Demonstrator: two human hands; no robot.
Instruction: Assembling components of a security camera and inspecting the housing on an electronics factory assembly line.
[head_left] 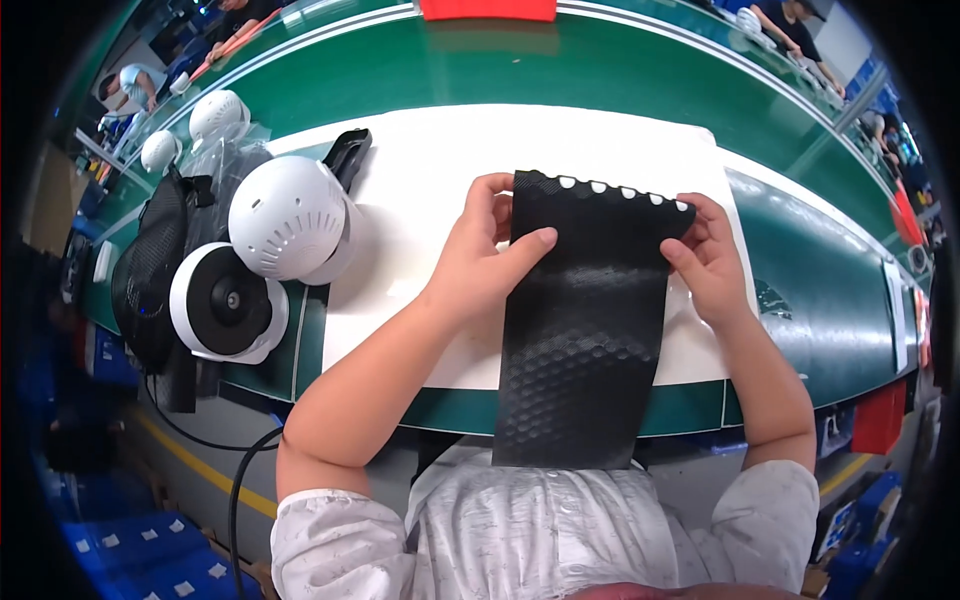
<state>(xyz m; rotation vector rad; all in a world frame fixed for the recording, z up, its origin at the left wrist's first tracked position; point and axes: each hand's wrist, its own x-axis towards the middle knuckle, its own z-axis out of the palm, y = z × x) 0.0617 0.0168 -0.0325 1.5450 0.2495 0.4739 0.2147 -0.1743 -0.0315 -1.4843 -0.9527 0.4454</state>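
Between my two hands hangs a black textured sheet (585, 310), its far edge raised and its near end drooping over the table edge toward my lap. A row of several white round dots runs along the far edge of the sheet. My left hand (492, 240) pinches the upper left corner, thumb on top and fingers tucked behind. At the upper right corner my right hand (708, 262) grips the sheet the same way, its fingers partly hidden. Under the sheet lies a white board (430, 180) on the green table.
Left of the board stand white rounded camera-like devices (285, 218), one with a black round base (228, 300) showing. Beside them are a black mesh bag (150, 270), clear plastic wrap and a black tray-like piece (347, 158). A red object (488, 9) sits at the far side. Other people work beyond.
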